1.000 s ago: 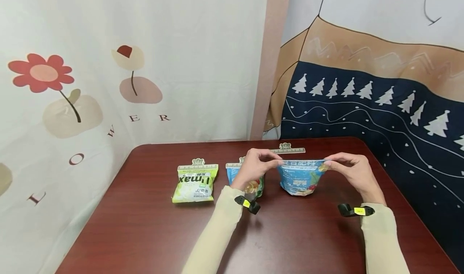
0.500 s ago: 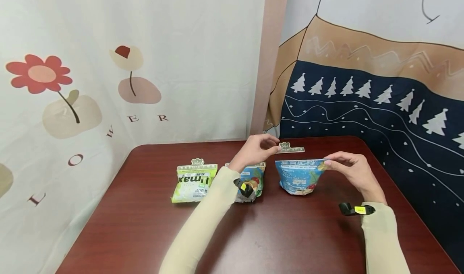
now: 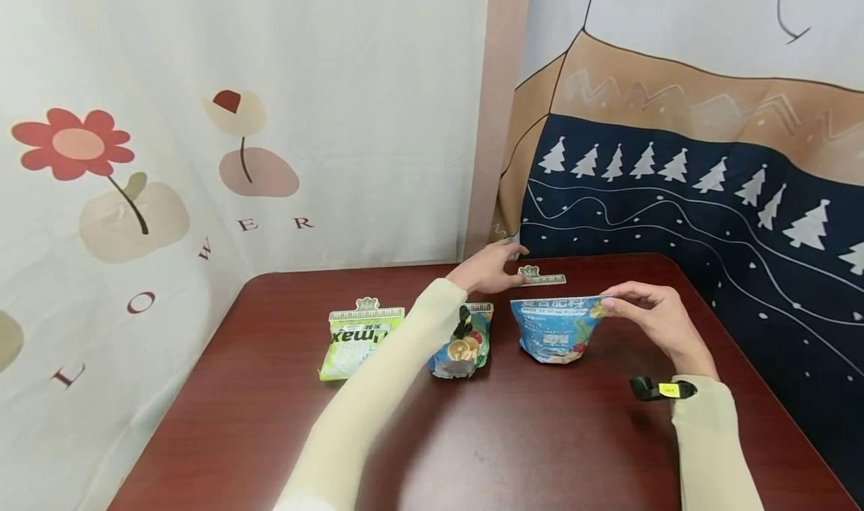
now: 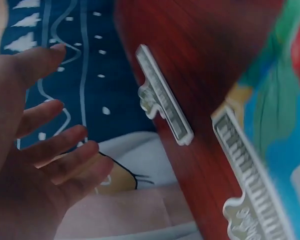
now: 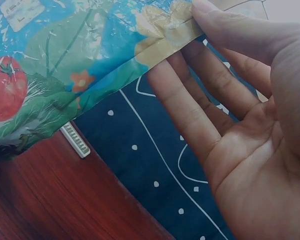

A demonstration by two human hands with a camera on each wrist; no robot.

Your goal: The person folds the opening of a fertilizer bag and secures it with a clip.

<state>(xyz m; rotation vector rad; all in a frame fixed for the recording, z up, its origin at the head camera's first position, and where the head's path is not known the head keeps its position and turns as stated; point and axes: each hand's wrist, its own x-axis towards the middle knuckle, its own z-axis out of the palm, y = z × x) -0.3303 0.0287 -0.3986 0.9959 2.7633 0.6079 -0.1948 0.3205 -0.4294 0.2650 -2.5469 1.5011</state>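
My right hand (image 3: 651,317) pinches the top right corner of a blue printed bag (image 3: 555,332) between thumb and fingers. The bag stands on the table with its top edge folded flat; vegetables printed on this bag (image 5: 45,75) show in the right wrist view. A loose sealing clip (image 3: 545,279) with a ruler-like bar and a crown-shaped handle lies behind it, near the far edge. Beside that clip's left end my left hand (image 3: 487,268) reaches out, fingers spread. In the left wrist view the fingers of this hand (image 4: 55,160) stand apart from the loose clip (image 4: 165,97), holding nothing.
A green bag (image 3: 361,342) with a clip along its top lies at the left on the brown table (image 3: 526,436). Between the two stands another blue bag (image 3: 461,352), also clipped, partly covered by my left forearm. Patterned curtains (image 3: 378,121) rise behind the table.
My left hand has let go of the bag's top left corner and moved back to the loose clip. The right hand keeps its pinch on the other corner.
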